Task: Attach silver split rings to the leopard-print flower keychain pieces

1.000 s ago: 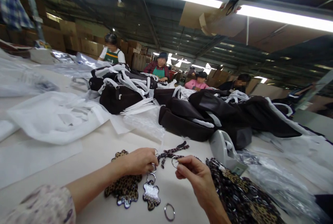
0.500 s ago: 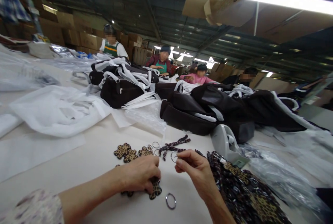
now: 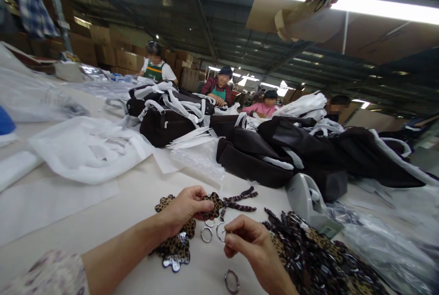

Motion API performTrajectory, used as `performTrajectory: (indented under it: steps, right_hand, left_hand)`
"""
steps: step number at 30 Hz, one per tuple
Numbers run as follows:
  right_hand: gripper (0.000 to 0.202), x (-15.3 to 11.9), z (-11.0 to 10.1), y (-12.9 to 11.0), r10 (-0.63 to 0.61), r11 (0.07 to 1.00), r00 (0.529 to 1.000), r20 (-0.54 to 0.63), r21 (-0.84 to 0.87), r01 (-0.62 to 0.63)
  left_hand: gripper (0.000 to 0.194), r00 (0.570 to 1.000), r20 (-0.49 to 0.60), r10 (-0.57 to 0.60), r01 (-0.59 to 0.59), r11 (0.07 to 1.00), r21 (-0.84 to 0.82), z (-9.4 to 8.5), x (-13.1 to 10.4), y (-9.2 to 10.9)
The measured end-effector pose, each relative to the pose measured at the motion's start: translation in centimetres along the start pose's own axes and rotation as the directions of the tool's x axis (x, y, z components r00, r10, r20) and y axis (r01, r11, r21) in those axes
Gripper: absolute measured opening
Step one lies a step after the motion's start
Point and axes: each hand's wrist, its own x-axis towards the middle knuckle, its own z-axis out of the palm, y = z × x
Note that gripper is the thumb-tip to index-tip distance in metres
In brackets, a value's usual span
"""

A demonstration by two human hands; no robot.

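My left hand (image 3: 185, 208) pinches a leopard-print, flower-shaped charm (image 3: 213, 204) by its edge. Just to the right and nearer, my right hand (image 3: 252, 247) grips a metal ring (image 3: 220, 232) between thumb and fingertips, apart from the charm. Another ring (image 3: 206, 235) lies on the table below the charm, and a further loose ring (image 3: 232, 282) rests close to the front. More leopard-print charms (image 3: 176, 250) lie beneath and beside my left wrist, partly hidden by it. Dark patterned cords (image 3: 242, 203) stretch out behind the held charm.
A heap of cords and leopard-print charms (image 3: 308, 254) covers the right side, beside a grey tape dispenser (image 3: 302, 196). Black bags (image 3: 260, 153) with white-wrapped straps lie across the table. White wrapping (image 3: 89, 148) is at left, clear plastic (image 3: 380, 235) at right. Several people work beyond.
My left hand has lifted a leopard-print charm from the table, up and toward the ring. My right hand, still pinching the ring, has shifted slightly left and nearer. The view has tilted a little.
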Motion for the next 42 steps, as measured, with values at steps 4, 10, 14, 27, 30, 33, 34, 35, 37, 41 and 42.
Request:
performTrajectory:
  steps: [4,10,14,27,30,33,34,35,37,41,42]
  right_hand:
    - [0.030,0.1,1.2,0.8,0.041,0.999,0.998,0.053,0.020,-0.043]
    - [0.030,0.1,1.8,1.5,0.050,0.998,0.997,0.062,0.037,-0.052]
    - [0.029,0.1,1.7,1.2,0.053,0.997,0.996,0.069,0.051,-0.056]
    - [0.023,0.1,0.9,1.1,0.024,0.981,0.995,0.101,0.192,-0.043]
    - [0.022,0.0,0.6,1.0,0.014,0.982,0.995,0.095,0.186,-0.032]
    - [0.022,0.0,0.5,0.9,0.016,0.983,0.995,0.098,0.181,-0.034]
    - [0.022,0.0,0.6,0.9,0.022,0.983,0.994,0.104,0.177,-0.041]
    - [0.022,0.0,0.7,1.0,0.029,0.984,0.993,0.110,0.172,-0.048]
    - [0.022,0.0,0.9,1.1,0.040,0.985,0.992,0.122,0.162,-0.060]
    - [0.022,0.2,1.2,1.4,0.035,0.983,0.993,0.111,0.173,-0.054]
    - [0.022,0.3,1.2,1.5,0.034,0.981,0.994,0.107,0.185,-0.053]
  left_hand:
    - [0.024,0.997,-0.072,0.033,-0.035,0.999,-0.018,0.7,-0.3,-0.2]
    - [0.032,0.990,-0.121,0.072,-0.082,0.993,-0.084,1.3,-0.4,-0.7]
    - [0.038,0.993,-0.103,0.050,-0.067,0.983,-0.171,1.4,-0.3,-0.8]
    - [0.027,0.996,0.059,0.066,-0.047,0.957,-0.287,1.4,-0.3,-1.1]
    - [0.017,0.986,0.003,0.169,-0.169,0.984,0.049,0.7,0.0,-0.9]
    - [0.015,0.981,-0.034,0.192,-0.184,0.969,0.167,0.3,0.3,-0.4]
    - [0.016,0.981,-0.049,0.188,-0.178,0.970,0.164,0.3,0.4,-0.3]
    - [0.017,0.981,-0.063,0.181,-0.170,0.975,0.145,0.3,0.4,-0.2]
    - [0.020,0.984,-0.086,0.157,-0.150,0.985,0.090,0.6,0.3,-0.2]
    - [0.024,0.984,-0.102,0.145,-0.144,0.989,0.013,1.2,-0.1,-0.6]
    - [0.025,0.984,-0.096,0.150,-0.151,0.989,-0.001,1.4,-0.1,-0.7]
